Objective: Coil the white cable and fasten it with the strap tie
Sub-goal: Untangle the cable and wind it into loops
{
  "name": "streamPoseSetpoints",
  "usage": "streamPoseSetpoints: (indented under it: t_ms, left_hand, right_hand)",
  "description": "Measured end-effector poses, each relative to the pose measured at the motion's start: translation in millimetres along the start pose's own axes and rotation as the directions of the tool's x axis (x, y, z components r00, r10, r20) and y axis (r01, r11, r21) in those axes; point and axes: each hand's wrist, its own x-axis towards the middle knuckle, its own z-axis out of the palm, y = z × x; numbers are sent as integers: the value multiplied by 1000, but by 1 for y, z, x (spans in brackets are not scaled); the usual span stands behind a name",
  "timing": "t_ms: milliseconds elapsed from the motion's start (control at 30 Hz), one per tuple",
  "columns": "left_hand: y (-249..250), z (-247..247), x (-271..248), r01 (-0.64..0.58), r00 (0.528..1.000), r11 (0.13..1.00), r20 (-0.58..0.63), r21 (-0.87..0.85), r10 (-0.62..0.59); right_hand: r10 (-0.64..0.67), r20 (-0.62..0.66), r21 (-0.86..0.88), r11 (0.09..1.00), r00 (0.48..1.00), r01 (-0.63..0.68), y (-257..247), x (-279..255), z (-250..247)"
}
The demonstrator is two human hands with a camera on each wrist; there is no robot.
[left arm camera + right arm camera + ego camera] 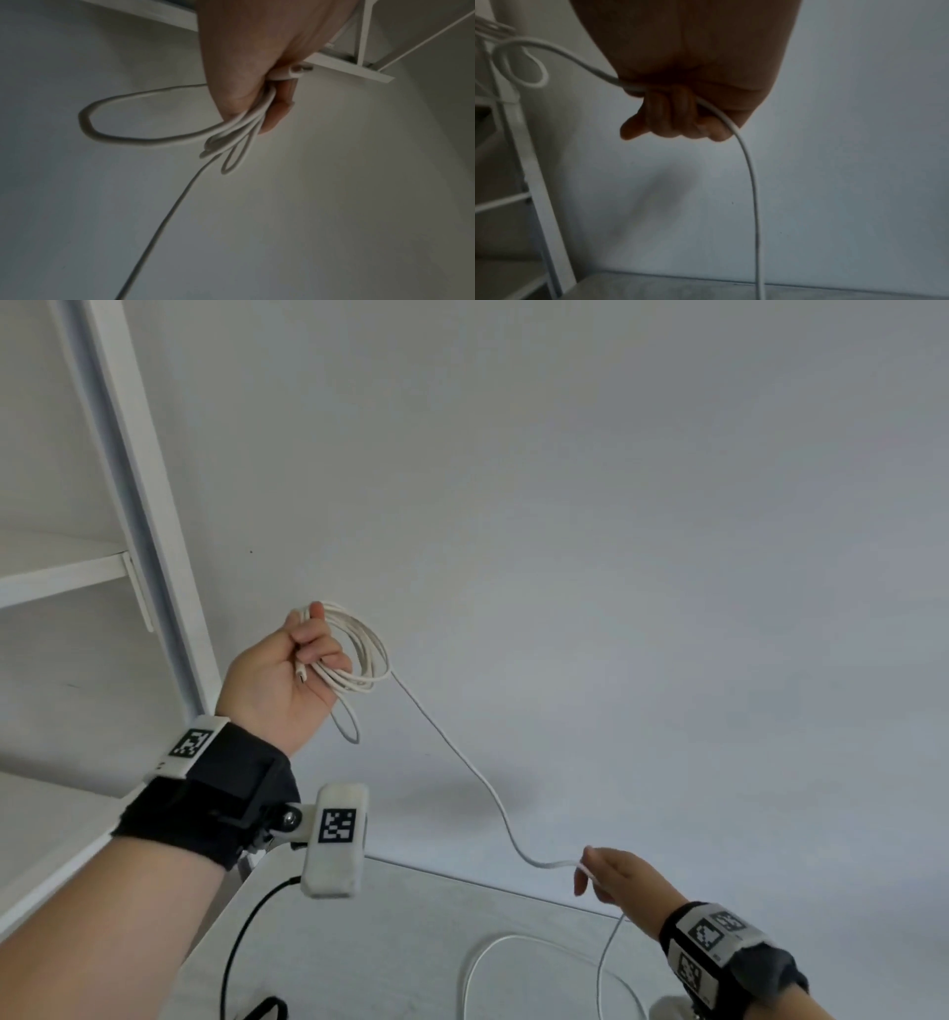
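Observation:
My left hand (308, 654) is raised in front of the wall and grips several loops of the white cable (359, 654); a plug end pokes out by the thumb. In the left wrist view the fingers (277, 109) curl round the bundled loops (231, 140). From the coil a free length of cable (462, 757) runs down and right to my right hand (598, 870), which holds it low above the table. The right wrist view shows the fingers (675, 113) curled round the cable (752, 182), which hangs on down to the table. No strap tie is in view.
A white shelf frame (138, 505) stands at the left against the grey wall. The light table (390, 942) lies below, with a slack loop of white cable (477, 963) and a black cable (241, 932) on it.

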Motion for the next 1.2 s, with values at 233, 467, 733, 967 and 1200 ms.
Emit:
streamPoseSetpoints:
  t_ms: [233,467,733,967,1200]
  left_hand:
    - [-3,-3,-3,13,1000,997,-1,76,-13]
    - [-14,5,-9,39,996,982,73,184,-54]
    - [-40,22,-14,113,980,971,139,210,-144]
    - [-41,30,-14,121,978,976,148,180,-148]
    - [-36,25,-19,136,977,980,146,146,-157]
  right_hand:
    - [71,-292,-251,957,954,-148,19,9,-29]
    - [214,-340,-470,805,916,-362,11,14,-33]
    - [-139,-36,-11,990,990,139,-44,19,15]
    - [-201,217,239,960,955,148,-89,12,54]
    - [-154,-410,36,982,899,185,-86,27,70]
